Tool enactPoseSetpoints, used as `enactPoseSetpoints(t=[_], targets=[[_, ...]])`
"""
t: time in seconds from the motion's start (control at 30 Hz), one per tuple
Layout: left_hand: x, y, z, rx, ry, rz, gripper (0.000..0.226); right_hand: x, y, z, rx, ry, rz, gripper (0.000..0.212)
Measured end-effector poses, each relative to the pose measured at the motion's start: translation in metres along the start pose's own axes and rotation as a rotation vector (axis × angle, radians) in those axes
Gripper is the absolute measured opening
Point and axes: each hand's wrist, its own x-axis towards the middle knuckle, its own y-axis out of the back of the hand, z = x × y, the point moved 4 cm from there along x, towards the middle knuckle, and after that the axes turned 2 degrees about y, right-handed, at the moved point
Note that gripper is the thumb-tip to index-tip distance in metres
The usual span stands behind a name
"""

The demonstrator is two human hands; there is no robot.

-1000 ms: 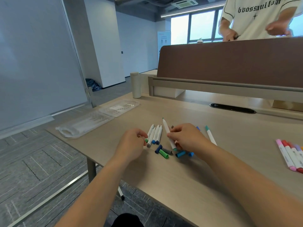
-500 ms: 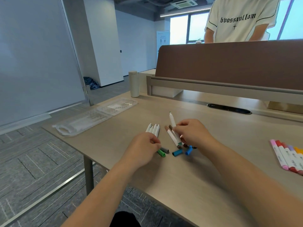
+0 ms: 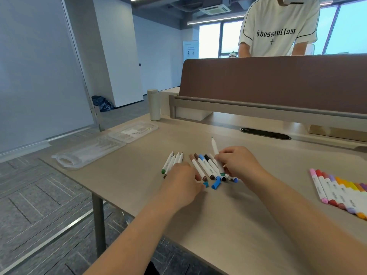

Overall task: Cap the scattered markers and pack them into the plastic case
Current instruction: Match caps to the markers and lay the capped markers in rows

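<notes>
White markers point(image 3: 204, 167) — blue loose cap point(image 3: 216, 184); desk point(image 3: 228, 219) — light wood grain.

The white T-shirt point(image 3: 278, 22) reads "bbossaullom" in black gothic letters, above a small cross.

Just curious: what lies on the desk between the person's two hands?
Head view: a row of markers and two loose blue caps, between left hand and right hand.
</notes>
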Motion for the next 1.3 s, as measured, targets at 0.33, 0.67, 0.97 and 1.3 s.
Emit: enactPoseSetpoints(t=[0.33,0.67,0.97,1.3], targets=[[0.002,-0.004,0.002,0.081,-0.018,0.012,0.019,-0.005,0.013,-0.001,0.061,0.022,0.040,0.017],[-0.004,0.030,-0.027,-0.096,0.137,0.187,0.027,-0.013,-0.004,-0.001,0.059,-0.005,-0.031,0.017],[-0.006,0.024,-0.040,-0.075,0.104,0.037,0.017,-0.015,-0.031,-0.006,-0.016,0.040,-0.094,0.016],[-0.003,0.016,-0.042,0.109,-0.051,-0.027,0.006,-0.017,-0.040,-0.002,-0.041,0.072,-0.148,0.014]])
